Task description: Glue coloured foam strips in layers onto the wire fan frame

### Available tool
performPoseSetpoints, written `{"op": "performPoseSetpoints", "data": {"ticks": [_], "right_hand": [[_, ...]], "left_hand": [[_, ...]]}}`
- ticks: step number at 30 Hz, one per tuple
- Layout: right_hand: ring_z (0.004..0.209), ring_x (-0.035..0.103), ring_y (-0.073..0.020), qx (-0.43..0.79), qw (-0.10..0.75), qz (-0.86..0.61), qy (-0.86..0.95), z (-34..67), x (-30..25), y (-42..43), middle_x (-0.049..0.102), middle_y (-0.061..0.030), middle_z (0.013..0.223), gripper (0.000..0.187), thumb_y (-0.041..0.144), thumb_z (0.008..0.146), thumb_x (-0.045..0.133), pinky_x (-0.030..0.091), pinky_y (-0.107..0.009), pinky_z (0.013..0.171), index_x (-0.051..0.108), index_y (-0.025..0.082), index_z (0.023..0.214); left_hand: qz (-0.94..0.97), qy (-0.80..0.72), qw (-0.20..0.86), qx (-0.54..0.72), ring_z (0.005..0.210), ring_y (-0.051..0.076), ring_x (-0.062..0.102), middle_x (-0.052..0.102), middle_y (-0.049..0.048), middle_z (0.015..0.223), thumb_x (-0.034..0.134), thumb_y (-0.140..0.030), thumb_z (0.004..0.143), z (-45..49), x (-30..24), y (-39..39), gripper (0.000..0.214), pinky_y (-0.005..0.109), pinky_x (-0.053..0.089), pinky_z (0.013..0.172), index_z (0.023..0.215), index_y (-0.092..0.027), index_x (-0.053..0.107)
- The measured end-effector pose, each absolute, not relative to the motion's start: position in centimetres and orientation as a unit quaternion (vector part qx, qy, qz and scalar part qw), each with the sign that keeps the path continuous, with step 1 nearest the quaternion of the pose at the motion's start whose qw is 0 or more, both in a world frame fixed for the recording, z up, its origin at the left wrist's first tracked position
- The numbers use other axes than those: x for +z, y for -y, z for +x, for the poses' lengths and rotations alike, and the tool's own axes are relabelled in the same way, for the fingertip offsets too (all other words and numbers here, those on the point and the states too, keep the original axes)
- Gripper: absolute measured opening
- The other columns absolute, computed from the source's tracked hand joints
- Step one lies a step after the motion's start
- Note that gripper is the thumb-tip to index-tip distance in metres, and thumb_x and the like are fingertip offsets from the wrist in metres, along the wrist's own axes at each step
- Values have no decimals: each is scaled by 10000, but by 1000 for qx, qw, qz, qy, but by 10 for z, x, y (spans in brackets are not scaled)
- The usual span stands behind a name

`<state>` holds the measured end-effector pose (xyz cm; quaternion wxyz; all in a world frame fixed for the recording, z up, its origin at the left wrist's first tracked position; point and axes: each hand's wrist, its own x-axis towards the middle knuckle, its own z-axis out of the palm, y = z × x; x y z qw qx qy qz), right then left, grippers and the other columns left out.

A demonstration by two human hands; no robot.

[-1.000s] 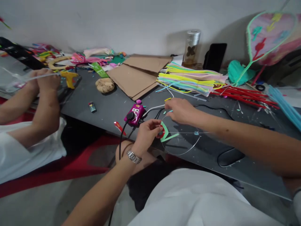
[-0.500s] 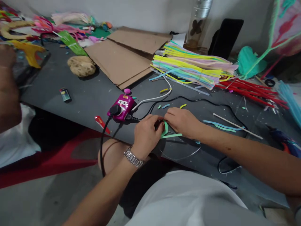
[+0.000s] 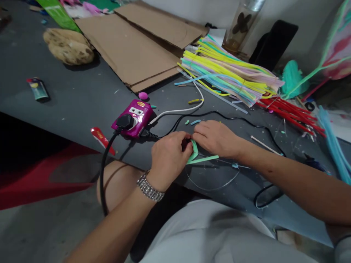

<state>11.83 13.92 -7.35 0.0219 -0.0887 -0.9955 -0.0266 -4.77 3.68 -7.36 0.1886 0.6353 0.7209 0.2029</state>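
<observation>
Seated person's hands at work over a dark table [image 3: 74, 113], seen from close by. The left hand [image 3: 168, 159], with a metal watch [image 3: 149, 187] on its wrist, is closed in a narrow pinch on a bent green foam strip [image 3: 194, 151], which lies near the table's front edge with its tail running out to the right. The right hand [image 3: 216, 138] is curled in beside it, its fingertips almost meeting the left hand's; the fingers hide the spot, so whether they press the strip cannot be told. A thin wire loop [image 3: 211, 189] curves below the strip, near the same edge. The strip looks light, soft and easily creased, and the wire looks springy, so the surest hold appears to be close to where the two meet, with gentle finger pressure. Nearby lie a magenta power strip [image 3: 134, 118] with a black cable [image 3: 102, 182], small blue foam bits [image 3: 195, 122], a sheaf of coloured foam strips [image 3: 227, 75], red sticks [image 3: 290, 117] and flat cardboard [image 3: 131, 47].
</observation>
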Motion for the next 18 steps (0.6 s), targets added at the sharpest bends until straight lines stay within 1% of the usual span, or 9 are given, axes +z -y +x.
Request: {"op": "performPoseSetpoints", "data": {"ticks": [8, 14, 18], "right_hand": [[806, 479, -221, -24, 14, -54, 998, 117, -73, -146, 625, -90, 860, 304, 174, 1042, 395, 308, -350, 698, 689, 126, 983], [819, 502, -208, -7, 8, -110, 994, 114, -80, -149, 635, -93, 911, 330, 219, 1053, 370, 323, -331, 704, 682, 118, 1023], [810, 521, -201, 26, 10, -134, 991, 112, -75, -148, 650, -89, 900, 317, 214, 1051, 387, 334, -322, 704, 687, 134, 988]], "left_hand": [[625, -733, 199, 183, 778, 247, 682, 766, 49, 841, 671, -271, 861, -47, -73, -40, 147, 319, 384, 626, 966, -232, 767], [625, -734, 194, 183, 783, 248, 683, 766, 42, 847, 668, -278, 860, -47, -73, -39, 160, 314, 372, 621, 987, -240, 758], [623, -734, 192, 190, 776, 238, 686, 776, 38, 856, 667, -271, 851, -48, -73, -38, 202, 303, 378, 615, 1028, -246, 761]]}}
